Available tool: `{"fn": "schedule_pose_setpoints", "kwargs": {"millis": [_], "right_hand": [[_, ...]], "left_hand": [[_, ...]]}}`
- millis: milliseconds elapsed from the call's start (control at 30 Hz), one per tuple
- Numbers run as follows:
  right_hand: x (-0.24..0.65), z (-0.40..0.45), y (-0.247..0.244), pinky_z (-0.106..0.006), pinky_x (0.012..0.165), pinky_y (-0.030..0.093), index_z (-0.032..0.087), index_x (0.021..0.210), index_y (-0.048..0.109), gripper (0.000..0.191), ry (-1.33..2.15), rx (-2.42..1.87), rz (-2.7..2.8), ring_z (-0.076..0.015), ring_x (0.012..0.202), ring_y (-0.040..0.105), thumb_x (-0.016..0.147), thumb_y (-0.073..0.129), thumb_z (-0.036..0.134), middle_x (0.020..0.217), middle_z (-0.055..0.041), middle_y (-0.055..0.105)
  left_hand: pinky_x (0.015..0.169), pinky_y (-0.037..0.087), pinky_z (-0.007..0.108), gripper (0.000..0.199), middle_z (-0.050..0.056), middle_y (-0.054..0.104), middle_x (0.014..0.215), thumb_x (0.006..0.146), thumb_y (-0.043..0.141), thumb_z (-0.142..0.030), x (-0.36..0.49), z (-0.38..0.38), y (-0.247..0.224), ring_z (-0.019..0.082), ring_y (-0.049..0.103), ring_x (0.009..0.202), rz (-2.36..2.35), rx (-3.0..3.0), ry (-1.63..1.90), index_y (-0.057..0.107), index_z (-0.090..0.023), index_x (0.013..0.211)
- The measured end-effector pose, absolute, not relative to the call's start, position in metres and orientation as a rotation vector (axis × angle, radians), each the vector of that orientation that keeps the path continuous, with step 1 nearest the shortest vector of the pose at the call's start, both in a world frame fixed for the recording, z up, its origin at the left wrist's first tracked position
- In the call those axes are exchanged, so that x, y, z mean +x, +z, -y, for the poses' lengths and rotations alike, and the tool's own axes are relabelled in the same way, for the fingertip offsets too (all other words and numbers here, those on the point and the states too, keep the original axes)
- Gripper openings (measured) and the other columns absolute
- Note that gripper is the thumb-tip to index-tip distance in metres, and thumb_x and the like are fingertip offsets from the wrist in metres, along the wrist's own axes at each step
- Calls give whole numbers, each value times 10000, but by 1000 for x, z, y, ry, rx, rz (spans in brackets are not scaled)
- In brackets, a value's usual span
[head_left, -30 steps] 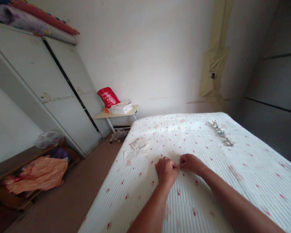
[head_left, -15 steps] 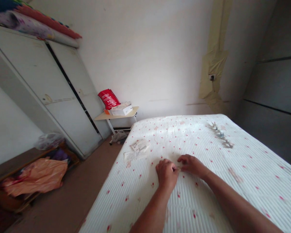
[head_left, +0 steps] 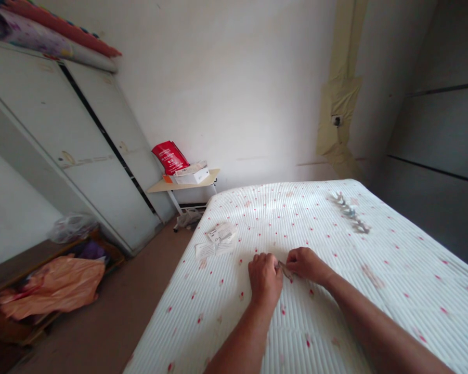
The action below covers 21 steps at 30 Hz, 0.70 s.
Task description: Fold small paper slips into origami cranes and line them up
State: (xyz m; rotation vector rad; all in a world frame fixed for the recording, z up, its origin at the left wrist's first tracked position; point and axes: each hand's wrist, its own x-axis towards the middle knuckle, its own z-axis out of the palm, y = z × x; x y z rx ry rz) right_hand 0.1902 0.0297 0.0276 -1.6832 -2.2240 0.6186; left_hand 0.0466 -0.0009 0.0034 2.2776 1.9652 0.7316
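Note:
Over the white bed cover (head_left: 257,322) with red spots, my two hands are close together. The fingers of my left hand (head_left: 264,275) are closed on a small greyish-brown piece (head_left: 284,270), too small to identify. My right hand (head_left: 306,264) has its fingers closed at the other side of that piece. Printed paper pieces (head_left: 217,240) lie on the bed to the left, beyond my left hand. Farther off at the right, several small grey folded-looking pieces (head_left: 350,212) stand in a row.
A small table (head_left: 159,186) beyond the bed's left corner holds a red bag (head_left: 170,157) and a white box (head_left: 193,176). A grey cabinet (head_left: 35,119) stands at the left, near an orange plastic bag (head_left: 58,285).
The fingers of my right hand have closed, and more of the small piece shows between my hands. The whole view has shifted slightly.

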Motion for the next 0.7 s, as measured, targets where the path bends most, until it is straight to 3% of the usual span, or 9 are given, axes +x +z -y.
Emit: {"fn": "schedule_pose_setpoints", "kwargs": {"millis": [333, 433, 700], "right_hand": [[185, -34, 17, -224, 511, 292, 152, 676, 695, 172, 529, -1878, 2220, -153, 620, 575, 673, 526, 183, 671, -77, 667], [188, -33, 19, -217, 516, 296, 152, 662, 687, 170, 551, -1829, 2247, -137, 611, 559, 677, 521, 188, 659, -57, 657], [200, -32, 23, -183, 510, 325, 152, 618, 643, 131, 771, -1533, 2252, -107, 582, 502, 668, 522, 142, 583, 9, 589]], "left_hand": [[760, 317, 307, 74, 16, 611, 795, 723, 595, -281, 46, 12, 13, 184, 515, 873, -1831, 2318, 694, 632, -224, 694], [763, 317, 316, 135, 24, 608, 807, 667, 646, -354, 47, 15, 14, 200, 509, 880, -1840, 2309, 694, 639, -225, 706], [788, 311, 333, 91, 32, 599, 836, 697, 607, -295, 48, 15, 14, 201, 499, 896, -1897, 2351, 586, 639, -211, 713]]}}
